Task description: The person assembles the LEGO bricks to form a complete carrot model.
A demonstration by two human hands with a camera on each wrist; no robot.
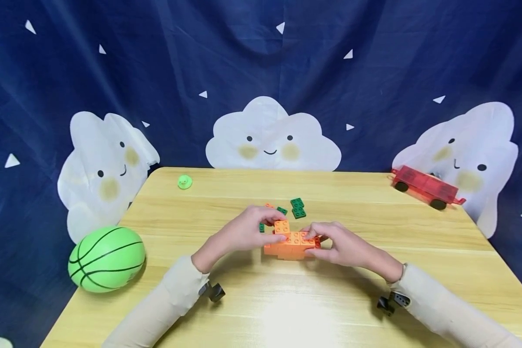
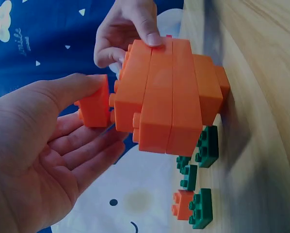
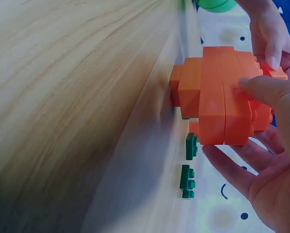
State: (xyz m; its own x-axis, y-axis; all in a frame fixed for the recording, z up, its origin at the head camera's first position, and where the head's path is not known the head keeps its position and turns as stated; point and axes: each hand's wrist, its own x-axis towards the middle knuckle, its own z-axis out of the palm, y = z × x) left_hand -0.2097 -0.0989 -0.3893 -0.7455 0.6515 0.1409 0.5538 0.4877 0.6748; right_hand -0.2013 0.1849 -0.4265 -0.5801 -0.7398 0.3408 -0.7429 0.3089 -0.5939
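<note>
An orange block assembly (image 1: 292,250), built of several layers of toy building bricks, stands at the middle of the table with studs on top. My left hand (image 1: 249,228) pinches a small orange building brick (image 2: 94,108) between thumb and fingers at the assembly's studded top. Only a sliver of gap shows there in the left wrist view; whether they touch I cannot tell. At the right end my right hand (image 1: 345,244) grips the assembly, its thumb (image 3: 261,90) on the near side and fingers on the far side.
Behind the assembly lie several green bricks (image 1: 298,208) and a loose orange brick (image 2: 183,204). A green ball (image 1: 106,259) rests at the table's left edge, a small green duck (image 1: 184,181) at the back left. A red toy car (image 1: 426,186) stands at the back right.
</note>
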